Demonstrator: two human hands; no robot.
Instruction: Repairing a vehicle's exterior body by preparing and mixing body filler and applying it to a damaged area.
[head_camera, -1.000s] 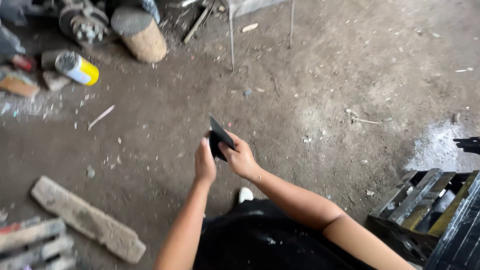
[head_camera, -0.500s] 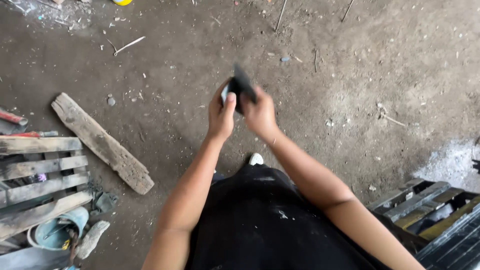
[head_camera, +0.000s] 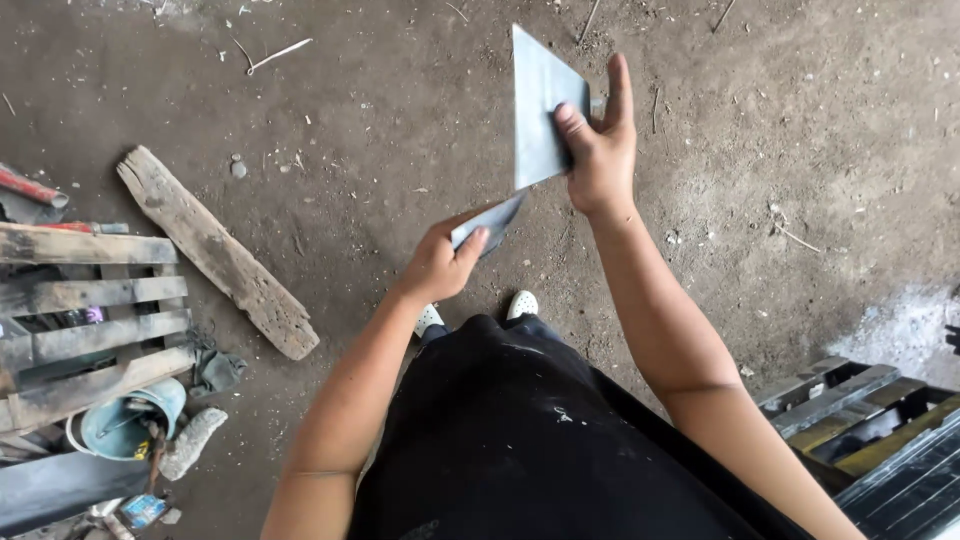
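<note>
My right hand (head_camera: 597, 150) grips a flat triangular grey metal plate (head_camera: 537, 105), held upright above the dirt floor with its point upward. My left hand (head_camera: 442, 262) holds a second, smaller grey metal piece (head_camera: 488, 220) that slants up and meets the lower edge of the triangular plate. Both hands are raised in front of me, above my white shoes (head_camera: 521, 303) and black clothing.
A weathered wooden plank (head_camera: 215, 250) lies on the floor to the left. Further left is a wooden pallet (head_camera: 85, 310) with a blue bucket (head_camera: 125, 420) below it. A dark metal frame (head_camera: 880, 420) stands at the lower right. Twigs and debris dot the dirt.
The hands have moved apart: the right hand has lifted the triangular plate higher while the left holds the smaller piece lower. The view has tilted so the pallet and plank sit further left.
</note>
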